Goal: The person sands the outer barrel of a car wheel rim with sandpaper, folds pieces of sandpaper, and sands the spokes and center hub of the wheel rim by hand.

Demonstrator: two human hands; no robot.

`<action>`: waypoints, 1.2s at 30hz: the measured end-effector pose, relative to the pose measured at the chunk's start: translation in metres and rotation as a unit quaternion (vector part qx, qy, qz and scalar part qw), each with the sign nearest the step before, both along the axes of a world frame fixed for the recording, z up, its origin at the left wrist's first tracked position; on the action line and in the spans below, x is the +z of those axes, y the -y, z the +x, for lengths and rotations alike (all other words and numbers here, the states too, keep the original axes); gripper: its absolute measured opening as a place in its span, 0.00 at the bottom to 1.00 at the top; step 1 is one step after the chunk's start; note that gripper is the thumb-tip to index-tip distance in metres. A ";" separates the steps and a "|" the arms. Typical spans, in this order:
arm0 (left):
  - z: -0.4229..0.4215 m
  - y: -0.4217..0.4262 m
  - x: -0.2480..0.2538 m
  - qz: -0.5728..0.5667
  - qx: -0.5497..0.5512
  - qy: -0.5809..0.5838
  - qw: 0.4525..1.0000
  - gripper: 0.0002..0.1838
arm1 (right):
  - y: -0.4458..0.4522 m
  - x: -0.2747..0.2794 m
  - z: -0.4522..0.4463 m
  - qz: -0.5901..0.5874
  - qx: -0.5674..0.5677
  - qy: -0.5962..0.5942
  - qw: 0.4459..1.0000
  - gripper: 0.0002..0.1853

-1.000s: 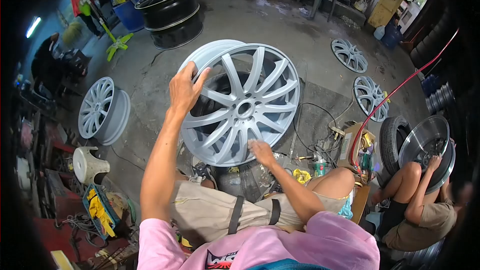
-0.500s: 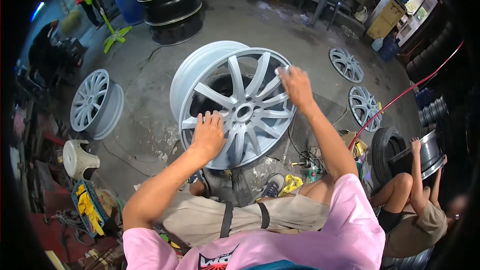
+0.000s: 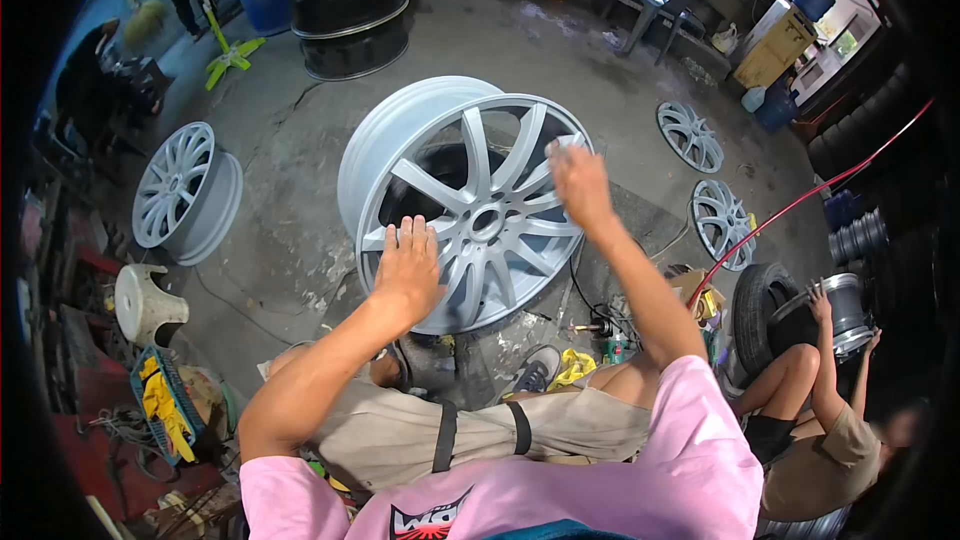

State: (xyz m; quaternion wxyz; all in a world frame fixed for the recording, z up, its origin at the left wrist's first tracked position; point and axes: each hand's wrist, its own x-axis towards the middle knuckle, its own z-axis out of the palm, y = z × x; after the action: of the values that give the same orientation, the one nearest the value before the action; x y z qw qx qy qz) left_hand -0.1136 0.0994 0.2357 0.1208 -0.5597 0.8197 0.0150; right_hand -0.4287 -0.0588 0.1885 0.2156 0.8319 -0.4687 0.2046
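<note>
A silver-grey multi-spoke wheel rim (image 3: 486,223) stands tilted in front of my knees, its face toward me. My left hand (image 3: 407,262) lies flat across a spoke on the rim's left side, fingers stretched out. At the upper right spokes is my right hand (image 3: 582,185), its fingers closed on a small pale piece (image 3: 568,141) whose material I cannot make out. The fingers largely cover this piece, and whether it touches the spoke is unclear.
Another silver rim (image 3: 190,195) stands at left, above a white stool (image 3: 148,304). Black rims (image 3: 350,20) are stacked behind. Two spoked discs (image 3: 724,224) lie at right, near a red hose (image 3: 780,212). A co-worker (image 3: 815,440) sits lower right, hands on another rim (image 3: 850,312).
My left fingers have straightened and lie flatter on the spoke. My right hand has shifted slightly left and down, the pale piece still in its fingers.
</note>
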 end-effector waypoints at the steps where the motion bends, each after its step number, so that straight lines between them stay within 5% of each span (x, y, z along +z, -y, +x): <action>1: 0.000 0.002 0.000 0.005 -0.006 -0.001 1.000 0.52 | -0.008 -0.020 0.011 0.018 0.018 0.007 1.000 0.17; 4: 0.004 0.006 -0.003 0.014 -0.029 -0.025 0.999 0.49 | -0.052 -0.043 0.050 0.050 0.080 0.054 0.994 0.16; 6: 0.010 0.005 -0.003 0.019 -0.044 -0.047 0.998 0.47 | -0.074 -0.034 0.058 0.163 0.012 0.195 0.967 0.14; 9: 0.013 0.002 0.017 -0.019 -0.084 -0.197 0.977 0.33 | -0.103 -0.039 0.041 0.236 0.046 0.192 0.952 0.15; 11: 0.008 0.005 0.045 0.065 -0.018 -0.313 0.948 0.21 | -0.098 -0.034 0.037 0.182 0.048 0.221 0.957 0.15; 12: 0.009 0.008 0.039 -0.050 -0.078 -0.334 0.938 0.15 | -0.093 -0.016 0.043 0.175 0.034 0.246 0.953 0.15; 15: 0.004 0.018 0.045 -0.164 -0.089 -0.373 0.909 0.15 | -0.074 0.007 0.063 0.151 0.040 0.265 0.952 0.16; 19: 0.007 0.026 0.049 -0.184 -0.078 -0.356 0.913 0.17 | -0.053 -0.031 0.086 0.173 0.067 0.225 0.957 0.18; 21: 0.006 0.031 0.041 -0.204 -0.087 -0.340 0.914 0.17 | -0.053 -0.034 0.094 0.169 0.075 0.364 0.913 0.20; 23: 0.004 0.031 0.034 -0.210 -0.099 -0.325 0.917 0.18 | -0.040 -0.029 0.089 0.323 0.066 0.469 0.820 0.24; 24: 0.003 0.033 0.034 -0.219 -0.106 -0.321 0.915 0.18 | -0.036 -0.030 0.096 0.273 0.090 0.518 0.805 0.27; 27: 0.003 0.036 0.034 -0.230 -0.116 -0.307 0.916 0.17 | -0.028 -0.017 0.093 0.402 -0.020 0.371 0.837 0.28; 32: 0.005 0.037 0.034 -0.208 -0.109 -0.309 0.922 0.19 | -0.033 0.036 0.052 0.537 0.083 0.192 0.817 0.20; 36: -0.004 0.040 0.037 -0.193 -0.097 -0.279 0.936 0.18 | -0.038 0.050 0.057 0.403 0.077 0.324 0.853 0.18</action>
State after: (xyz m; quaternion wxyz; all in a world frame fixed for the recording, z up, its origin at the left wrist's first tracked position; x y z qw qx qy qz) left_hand -0.1175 0.0599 0.2731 -0.2227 -0.4635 0.8577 0.0002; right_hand -0.3718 -0.0210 0.2387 -0.3189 0.7662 -0.4873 0.2714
